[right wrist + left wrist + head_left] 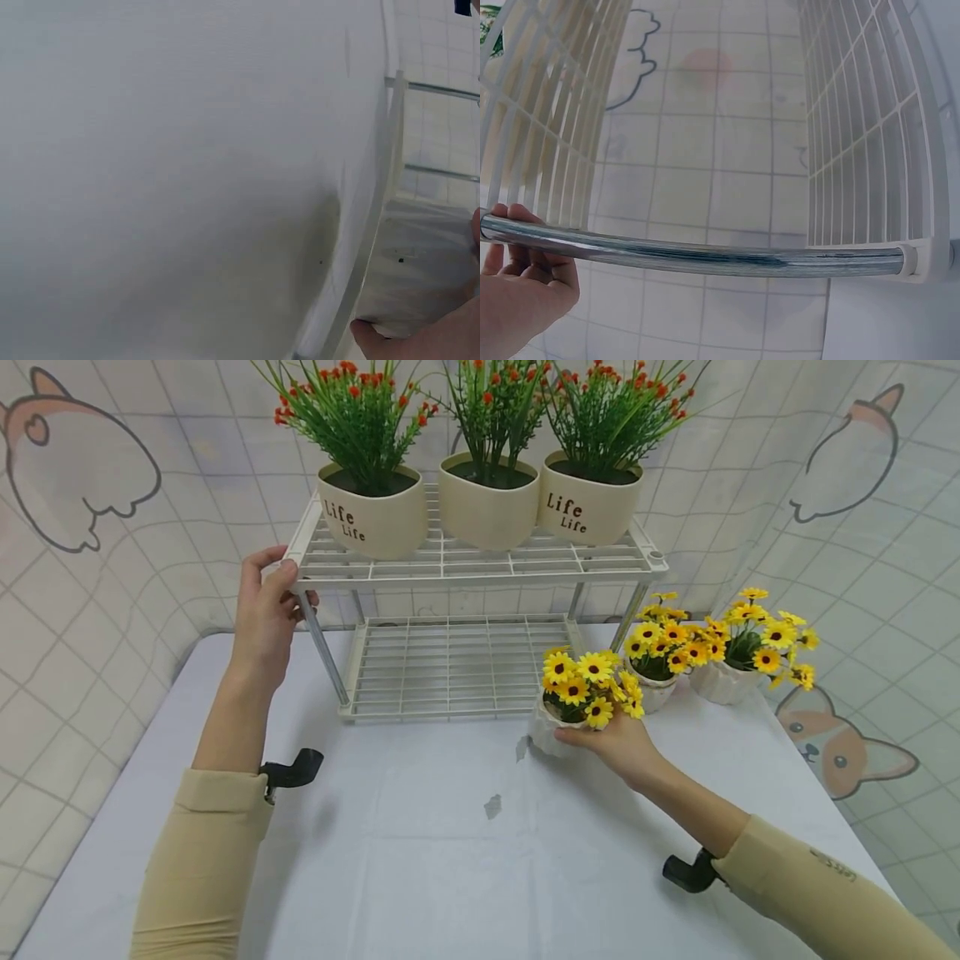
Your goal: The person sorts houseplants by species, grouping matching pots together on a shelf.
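Beige sleeves (202, 868) are nearest in the head view. The right hand (622, 747) holds a white pot (546, 735) with yellow flowers (577, 691), at the front right corner of the lower shelf (450, 668). The left hand (262, 618) grips the rack (480, 581) at its upper left corner.

In the left wrist view, its fingers (562, 274) curl at the end of a chrome post (705, 256).

In the right wrist view, the thumb (369, 339) lies against the pot.

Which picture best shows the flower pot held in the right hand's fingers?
The head view: it shows the pot and its yellow flowers together, from above. The right wrist view catches only part of the pot's pale side, with no flowers visible. The left wrist view doesn't show it at all.
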A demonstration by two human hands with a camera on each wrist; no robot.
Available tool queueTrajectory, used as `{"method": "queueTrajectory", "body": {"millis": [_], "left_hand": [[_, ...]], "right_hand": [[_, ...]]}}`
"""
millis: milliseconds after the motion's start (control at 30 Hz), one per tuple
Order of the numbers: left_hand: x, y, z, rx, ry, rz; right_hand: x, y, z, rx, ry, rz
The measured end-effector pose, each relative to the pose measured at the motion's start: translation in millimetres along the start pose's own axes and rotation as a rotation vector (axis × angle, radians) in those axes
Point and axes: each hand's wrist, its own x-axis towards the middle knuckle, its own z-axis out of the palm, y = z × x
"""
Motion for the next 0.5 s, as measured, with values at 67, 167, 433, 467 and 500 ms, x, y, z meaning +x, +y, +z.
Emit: {"method": "queueTrajectory", "body": {"millis": [67,167,433,467,500], "left_hand": [[-0.4,0.1,0.3,0.002,0.000,0.000],[-0.7,0.2,0.5,0.001,-0.001,0.001],[-0.8,-0.6,-0.4,0.008,0.003,0.007],[-0.8,-0.7,-0.4,0.006,0.004,0.006],[-0.9,-0.7,-0.4,0.005,0.004,0.005]], "right_hand": [[8.4,-2.5,4.3,-0.003,-0.004,0.000],[20.8,-6.5,10.9,-0.008,-0.001,-0.024],[47.4,-14.9,33.4,-0.046,-0.022,0.018],[49.5,-16.0,36.8,-0.059,-0.024,0.034],[52.1,-17.0,40.5,-0.050,-0.024,0.032]]}}
